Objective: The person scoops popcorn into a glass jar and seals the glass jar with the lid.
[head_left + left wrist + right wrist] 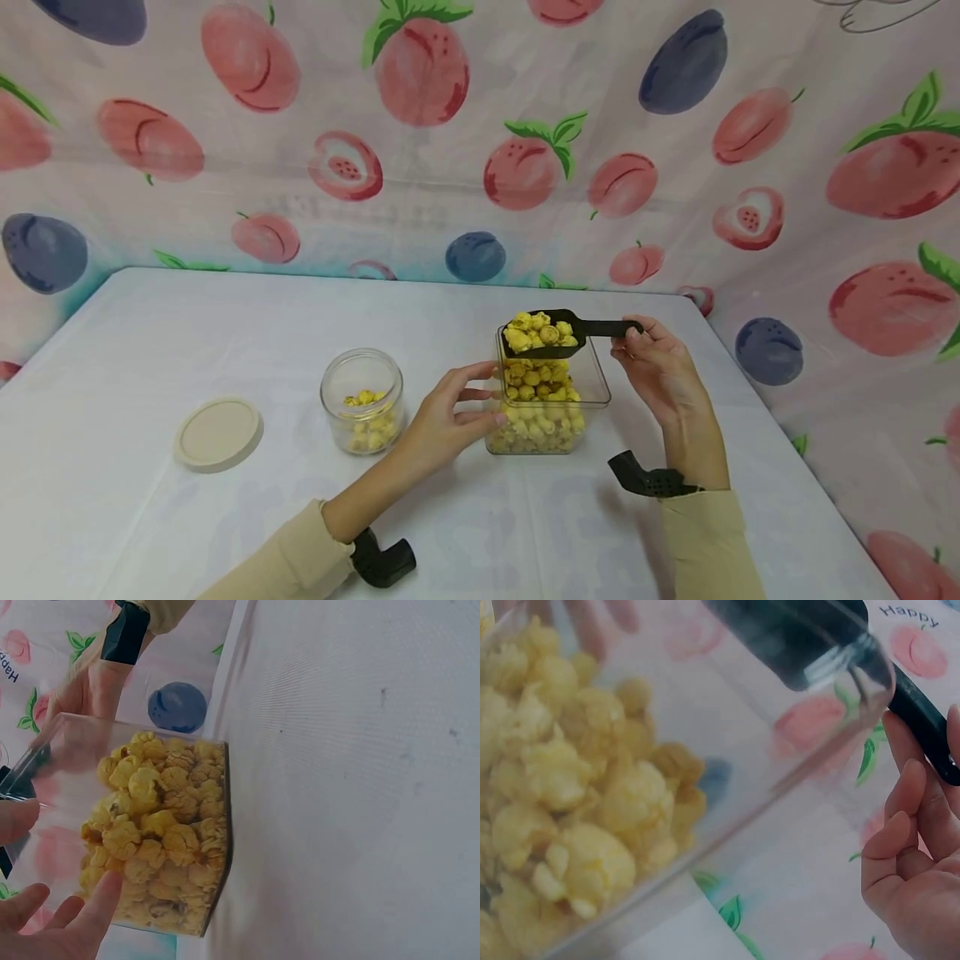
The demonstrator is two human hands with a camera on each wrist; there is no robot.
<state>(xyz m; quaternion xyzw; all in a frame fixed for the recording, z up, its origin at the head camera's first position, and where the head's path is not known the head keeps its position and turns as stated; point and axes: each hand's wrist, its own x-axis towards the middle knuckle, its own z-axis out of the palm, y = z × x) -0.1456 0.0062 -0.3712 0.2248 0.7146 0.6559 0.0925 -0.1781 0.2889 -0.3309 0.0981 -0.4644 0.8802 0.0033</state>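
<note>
A person's right hand [663, 367] holds a black scoop [592, 327] heaped with popcorn [542, 332] over the far part of a clear square box [592, 405], its fingers pinching the handle's end. The left hand [454, 417] reaches to the box's left side, fingers spread and gripping nothing; whether every fingertip touches the wall is hard to tell. The step in hand looks like lifting a scoopful from the box; the next move would call for a level scoop and a steady box, lest pieces spill. On the desk [262, 333]: one box, partly filled; one round jar [337, 417] to its left, holding some popcorn; and one pale lid [217, 433], farther left. One scoop is in view; the popcorn pieces are too many to count.
</note>
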